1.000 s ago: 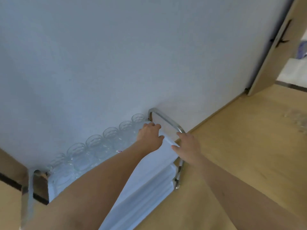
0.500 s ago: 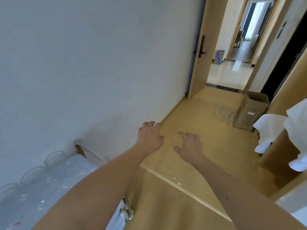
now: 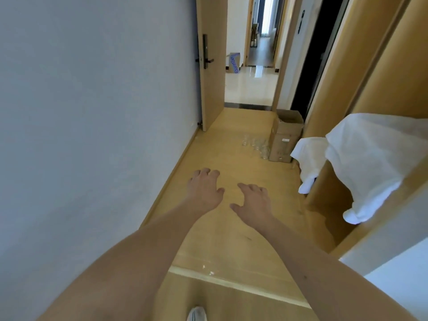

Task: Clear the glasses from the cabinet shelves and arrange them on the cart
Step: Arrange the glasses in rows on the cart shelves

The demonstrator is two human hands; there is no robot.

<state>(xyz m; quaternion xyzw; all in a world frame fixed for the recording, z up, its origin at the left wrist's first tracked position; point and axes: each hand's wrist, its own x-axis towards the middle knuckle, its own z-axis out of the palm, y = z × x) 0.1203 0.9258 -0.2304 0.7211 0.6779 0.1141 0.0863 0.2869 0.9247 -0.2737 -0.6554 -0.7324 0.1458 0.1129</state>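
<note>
Clear glasses [image 3: 256,143] wait on the floor by a box [image 3: 286,137]; our left hand [image 3: 205,191] and right hand [image 3: 253,203] reach out, fingers apart, empty.

I am turning away from the cart, which is no longer in view, and facing down the hallway. My left hand [image 3: 203,189] and right hand [image 3: 253,203], off the cart handle, are reaching forward empty with fingers spread. The glasses on the floor [image 3: 256,143] and the cardboard box [image 3: 286,135] are coming into view far ahead.
</note>
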